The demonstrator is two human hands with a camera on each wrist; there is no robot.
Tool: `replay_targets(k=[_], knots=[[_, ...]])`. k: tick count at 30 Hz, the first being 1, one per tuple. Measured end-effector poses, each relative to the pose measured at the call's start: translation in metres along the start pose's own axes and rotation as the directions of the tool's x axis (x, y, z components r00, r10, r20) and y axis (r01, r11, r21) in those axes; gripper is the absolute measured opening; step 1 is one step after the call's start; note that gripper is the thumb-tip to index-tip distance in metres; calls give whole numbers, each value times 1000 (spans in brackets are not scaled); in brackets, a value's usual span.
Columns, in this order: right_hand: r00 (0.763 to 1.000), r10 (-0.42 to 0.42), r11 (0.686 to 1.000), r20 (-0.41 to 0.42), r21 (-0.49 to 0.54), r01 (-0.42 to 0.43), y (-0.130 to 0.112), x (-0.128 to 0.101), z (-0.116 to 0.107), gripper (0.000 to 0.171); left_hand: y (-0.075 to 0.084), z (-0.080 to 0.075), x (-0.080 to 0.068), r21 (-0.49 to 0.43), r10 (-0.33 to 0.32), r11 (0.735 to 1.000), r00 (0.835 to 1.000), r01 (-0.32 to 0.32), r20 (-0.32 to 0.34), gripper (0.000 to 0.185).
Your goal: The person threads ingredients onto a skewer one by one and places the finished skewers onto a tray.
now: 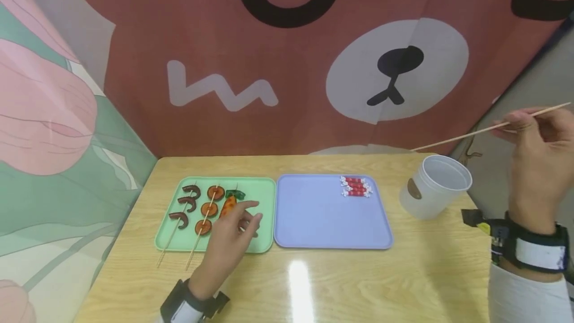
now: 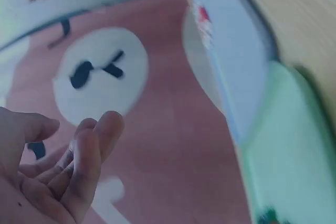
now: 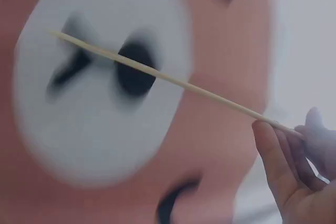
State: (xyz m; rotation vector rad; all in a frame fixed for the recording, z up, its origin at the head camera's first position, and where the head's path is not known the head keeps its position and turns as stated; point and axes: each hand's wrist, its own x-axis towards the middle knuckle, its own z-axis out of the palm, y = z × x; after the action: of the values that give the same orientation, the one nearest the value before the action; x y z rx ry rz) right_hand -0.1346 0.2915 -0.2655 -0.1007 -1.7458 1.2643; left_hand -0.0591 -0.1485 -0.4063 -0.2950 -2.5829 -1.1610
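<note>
High at the right, my right hand (image 1: 544,148) pinches a thin bamboo skewer (image 1: 466,135) between thumb and fingertips. In the right wrist view the skewer (image 3: 199,92) is bare along its visible length. My left hand (image 1: 230,236) is over the green tray (image 1: 264,213), its fingers loosely bent; the left wrist view shows nothing between the fingers. Partly behind that hand is an orange piece (image 1: 228,205) with a dark green piece (image 1: 235,194) above it. To its left lie a skewer with round brown slices (image 1: 209,209) and another with curled dark brown pieces (image 1: 187,204).
A blue-violet tray (image 1: 327,223) adjoins the green one and carries several small red-and-white pieces (image 1: 356,186) at its back right. A translucent plastic cup (image 1: 423,203) stands right of it on the wooden table (image 1: 358,283). A printed cloth (image 1: 215,133) hangs behind the table.
</note>
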Motion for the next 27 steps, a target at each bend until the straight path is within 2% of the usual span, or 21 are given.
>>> replay_targets(k=[2, 4, 5, 7, 8, 9, 11, 14, 16, 18, 19, 22, 24, 25, 27], knots=[[990, -105, 990, 91, 103, 96, -22, -18, 12, 15, 11, 7, 4, -69, 110, 992, 994, -110, 4, 30], [962, -182, 950, 202, 290, 119, -35, -39, 26, 12, 23, 15, 9, -97, 209, 974, 978, -206, 22, 35], [942, -207, 929, 266, 355, 104, -40, -50, 33, 10, 28, 19, 11, -99, 249, 964, 968, -245, 35, 38], [894, -223, 875, 389, 484, 7, -46, -70, 47, 8, 38, 27, 15, -110, 295, 952, 953, -287, 69, 45], [866, -223, 853, 448, 519, -49, -47, -79, 54, 7, 42, 31, 17, -117, 308, 947, 948, -298, 82, 48], [837, -216, 849, 502, 521, -94, -48, -86, 60, 7, 46, 34, 19, -118, 313, 946, 945, -302, 92, 50], [783, -197, 862, 590, 485, -149, -49, -100, 71, 6, 50, 40, 21, -138, 318, 943, 943, -304, 95, 48], [722, -170, 865, 671, 452, -217, -50, -115, 85, 7, 53, 46, 20, -186, 308, 939, 948, -289, 77, 33], [699, -172, 864, 694, 447, -232, -50, -122, 91, 8, 53, 47, 19, -208, 288, 940, 956, -269, 62, 22], [687, -175, 860, 705, 450, -243, -50, -125, 95, 7, 52, 47, 18, -210, 263, 946, 964, -248, 41, 13], [680, -176, 869, 712, 436, -232, -49, -125, 96, 7, 51, 46, 17, -206, 253, 948, 967, -242, 28, 11], [658, -156, 943, 737, 309, -122, -40, -119, 98, 11, 47, 43, 16, -183, 228, 957, 974, -226, -11, 7], [634, -130, 988, 762, 151, 22, -26, -111, 100, 15, 42, 41, 15, -173, 208, 962, 978, -211, -32, 5], [616, -108, 994, 781, 64, 92, -16, -107, 102, 16, 39, 39, 14, -167, 200, 965, 979, -204, -42, 4], [570, -44, 977, 820, -85, 198, 11, -101, 107, 16, 33, 36, 11, -154, 186, 969, 980, -194, -63, 4]])
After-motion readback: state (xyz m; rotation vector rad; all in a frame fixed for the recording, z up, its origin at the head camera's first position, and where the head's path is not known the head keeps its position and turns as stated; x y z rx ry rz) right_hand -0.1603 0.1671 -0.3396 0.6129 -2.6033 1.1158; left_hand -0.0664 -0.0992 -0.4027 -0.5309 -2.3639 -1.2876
